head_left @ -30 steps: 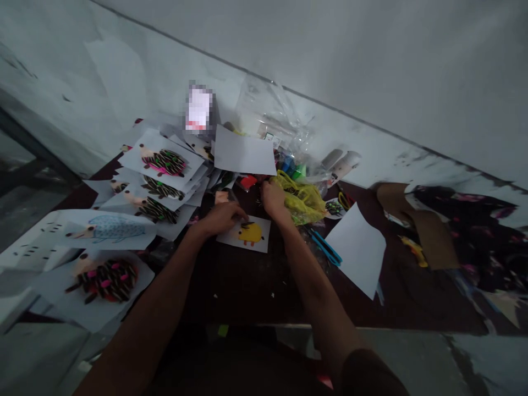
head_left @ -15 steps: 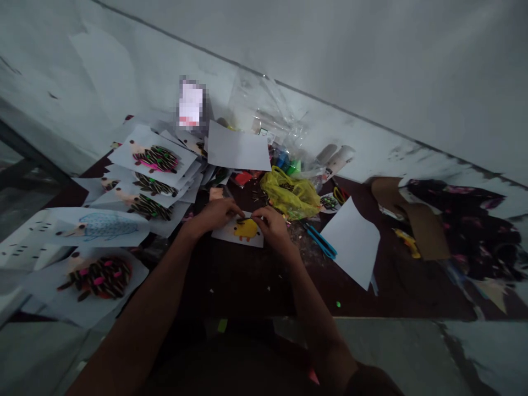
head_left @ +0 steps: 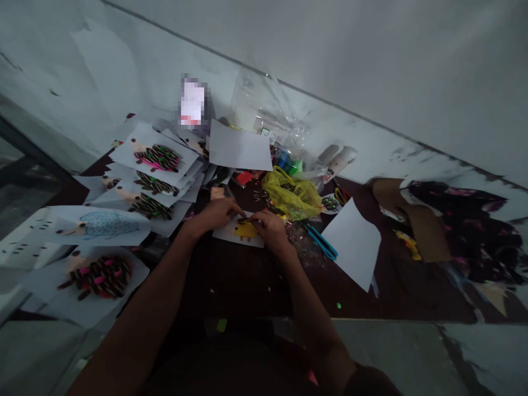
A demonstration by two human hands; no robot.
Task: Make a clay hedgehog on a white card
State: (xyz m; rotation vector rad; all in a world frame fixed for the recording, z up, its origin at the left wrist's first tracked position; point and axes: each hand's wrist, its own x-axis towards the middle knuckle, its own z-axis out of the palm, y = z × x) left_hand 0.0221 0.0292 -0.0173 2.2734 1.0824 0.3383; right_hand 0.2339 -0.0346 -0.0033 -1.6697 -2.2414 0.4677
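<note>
A small white card (head_left: 229, 235) with a yellow animal figure (head_left: 246, 230) lies on the dark table in front of me. My left hand (head_left: 220, 213) rests at the card's upper left, its fingertips at the top of the yellow figure. From the right, my right hand (head_left: 270, 226) reaches over the card, fingers pinched at the figure's upper edge. A thin dark piece shows between the two hands, seemingly in the right fingertips. Just beyond the hands lies a yellow plastic bag (head_left: 291, 192) with small dark sticks in it.
Stacked papers with hedgehog pictures (head_left: 159, 158) cover the left side. Blue scissors (head_left: 322, 241) and a white sheet (head_left: 357, 242) lie to the right. Farther right are brown cardboard (head_left: 427, 234) and dark patterned cloth (head_left: 466, 225). A blank sheet (head_left: 240, 146) and clear plastic stand behind.
My right hand has shifted slightly left over the yellow figure, and its fingers now cover more of the figure's upper right. My left hand stays nearly in place.
</note>
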